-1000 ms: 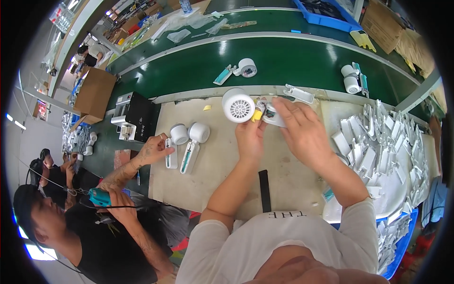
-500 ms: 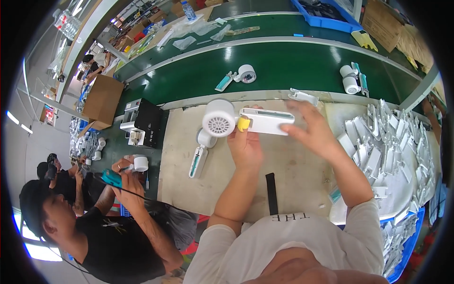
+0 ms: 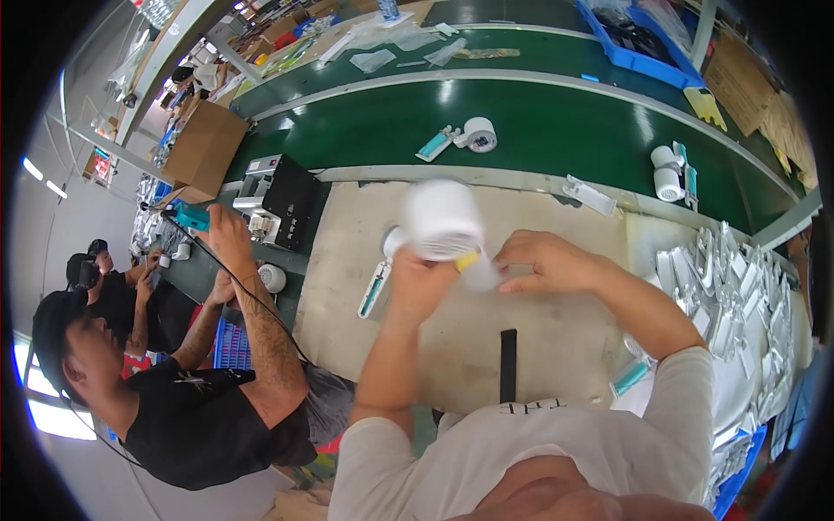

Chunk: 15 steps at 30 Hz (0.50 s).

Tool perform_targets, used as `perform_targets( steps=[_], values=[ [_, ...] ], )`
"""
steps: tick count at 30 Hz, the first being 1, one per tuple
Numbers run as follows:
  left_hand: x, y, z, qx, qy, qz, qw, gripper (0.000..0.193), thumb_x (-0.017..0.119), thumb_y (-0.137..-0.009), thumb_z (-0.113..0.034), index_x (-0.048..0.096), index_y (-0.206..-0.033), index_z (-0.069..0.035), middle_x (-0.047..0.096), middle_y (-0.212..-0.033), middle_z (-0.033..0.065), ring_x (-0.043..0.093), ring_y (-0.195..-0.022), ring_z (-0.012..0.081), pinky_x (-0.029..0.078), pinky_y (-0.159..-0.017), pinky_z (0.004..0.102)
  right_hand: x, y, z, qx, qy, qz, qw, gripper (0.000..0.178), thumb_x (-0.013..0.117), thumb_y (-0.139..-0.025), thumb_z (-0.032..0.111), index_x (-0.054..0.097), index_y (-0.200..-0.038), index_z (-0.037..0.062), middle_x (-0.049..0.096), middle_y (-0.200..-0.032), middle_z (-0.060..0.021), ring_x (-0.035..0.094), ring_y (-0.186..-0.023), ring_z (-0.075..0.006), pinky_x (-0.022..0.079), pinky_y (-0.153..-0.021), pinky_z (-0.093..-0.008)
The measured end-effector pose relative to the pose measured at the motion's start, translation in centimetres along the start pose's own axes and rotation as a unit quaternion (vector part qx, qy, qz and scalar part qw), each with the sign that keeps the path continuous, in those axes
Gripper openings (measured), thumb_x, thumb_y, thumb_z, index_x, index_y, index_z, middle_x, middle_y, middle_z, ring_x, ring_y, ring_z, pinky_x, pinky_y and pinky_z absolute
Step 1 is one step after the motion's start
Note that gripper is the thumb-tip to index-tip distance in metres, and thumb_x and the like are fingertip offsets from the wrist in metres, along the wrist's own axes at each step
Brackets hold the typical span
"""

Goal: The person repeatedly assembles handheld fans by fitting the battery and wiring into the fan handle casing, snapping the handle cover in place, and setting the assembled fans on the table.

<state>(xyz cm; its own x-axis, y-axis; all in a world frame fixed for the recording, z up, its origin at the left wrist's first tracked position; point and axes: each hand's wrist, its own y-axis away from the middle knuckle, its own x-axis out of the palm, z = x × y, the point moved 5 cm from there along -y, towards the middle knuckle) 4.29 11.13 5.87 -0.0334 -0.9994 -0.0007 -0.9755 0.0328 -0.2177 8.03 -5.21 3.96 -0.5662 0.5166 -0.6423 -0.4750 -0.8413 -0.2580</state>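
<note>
My left hand (image 3: 419,291) is closed around a white portable fan (image 3: 445,221), its round head up and blurred by motion. Something yellow shows at the fingertips, against the fan's handle. Close to the blurred handle end hovers my right hand (image 3: 549,263), thumb and fingers apart; nothing shows between them. Partly hidden behind my left hand, a second fan (image 3: 375,289) lies on the mat with a teal cell in its open handle. A white handle shell (image 3: 591,194) rests at the mat's far edge. Nearer me is a black strip (image 3: 508,365).
White handle shells (image 3: 730,304) are heaped at the right, above a blue bin (image 3: 738,478). Two fans (image 3: 478,135) (image 3: 667,174) sit on the green belt (image 3: 556,126). At left, a co-worker (image 3: 208,382) holds a teal power tool (image 3: 189,216) beside a black machine (image 3: 280,200).
The fan has turned, so its grille and long handle face no longer show. My right hand has moved down and left. The co-worker's teal tool has risen leftward. My view has shifted slightly.
</note>
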Motion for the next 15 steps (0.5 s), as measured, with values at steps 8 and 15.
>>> perform_targets(
  steps=[8, 15],
  values=[
    [-7.0, 3.5, 5.8, -0.05, -0.597, -0.025, 0.801, 0.026, 0.063, -0.069, -0.014, 0.053, -0.09, -0.003, 0.061, -0.071, 0.0168, 0.06, -0.062, 0.0332, 0.048, -0.057, 0.0417, -5.8, -12.0, -15.2, 0.227, 0.307, -0.195, 0.904, 0.065, 0.063, -0.075, 0.02, 0.034, -0.132, 0.0126, 0.027, -0.14, -0.0141, 0.03, -0.126, -0.0339, 0.03, -0.103, -0.0378],
    [-6.3, 3.3, 2.0, 0.067, -0.552, -0.043, 0.83, 0.038, 0.061, -0.069, -0.007, 0.053, -0.106, 0.0, 0.058, -0.099, 0.0197, 0.056, -0.091, 0.0336, 0.046, -0.077, 0.0418, -7.1, -12.2, -13.3, 0.067, 0.358, -0.139, 0.921, 0.062, 0.067, -0.069, 0.004, 0.042, -0.124, 0.0157, 0.044, -0.122, -0.0092, 0.046, -0.111, -0.0291, 0.043, -0.089, -0.0361]
  ],
)
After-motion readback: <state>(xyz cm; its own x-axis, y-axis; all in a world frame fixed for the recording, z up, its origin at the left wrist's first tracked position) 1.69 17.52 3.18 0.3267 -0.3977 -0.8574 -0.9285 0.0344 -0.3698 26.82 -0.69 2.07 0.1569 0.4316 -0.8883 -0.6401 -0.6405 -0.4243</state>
